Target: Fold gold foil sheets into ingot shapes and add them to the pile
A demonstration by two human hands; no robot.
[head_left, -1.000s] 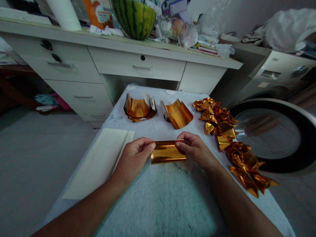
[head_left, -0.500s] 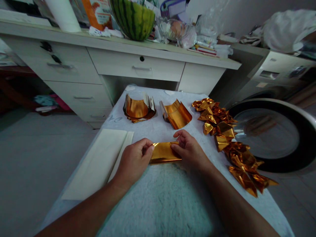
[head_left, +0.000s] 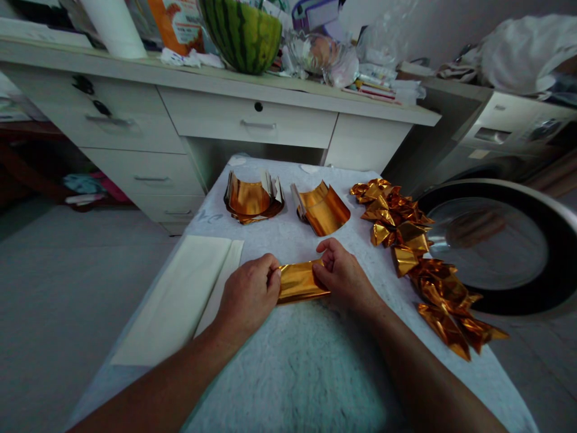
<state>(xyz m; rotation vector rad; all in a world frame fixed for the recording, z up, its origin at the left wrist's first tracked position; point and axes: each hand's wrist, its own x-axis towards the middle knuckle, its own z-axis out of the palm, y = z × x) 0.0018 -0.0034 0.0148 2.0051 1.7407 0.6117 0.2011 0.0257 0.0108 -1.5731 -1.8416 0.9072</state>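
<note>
A folded sheet of gold foil paper point(head_left: 298, 281) is held level just over the cloth-covered table. My left hand point(head_left: 253, 290) pinches its left end between thumb and curled fingers. At the right end, my right hand point(head_left: 343, 273) grips the sheet with the thumb on top; its index finger is raised a little. Beyond my hands lie two curved stacks of gold paper, a left stack point(head_left: 250, 197) and a right stack point(head_left: 325, 207). Folded gold foil pieces point(head_left: 399, 222) form a heap along the table's right side.
White paper sheets point(head_left: 174, 294) lie left on the table point(head_left: 288, 373). Behind stands a white drawer desk point(head_left: 252, 123) bearing a cut watermelon point(head_left: 243, 36) and a paper roll point(head_left: 115, 27). To the right, a washing machine's open round door point(head_left: 496, 246) is close to the table edge.
My left fingers have closed further over the left end of the gold paper, and its surface now looks slightly creased. My right hand has barely shifted.
</note>
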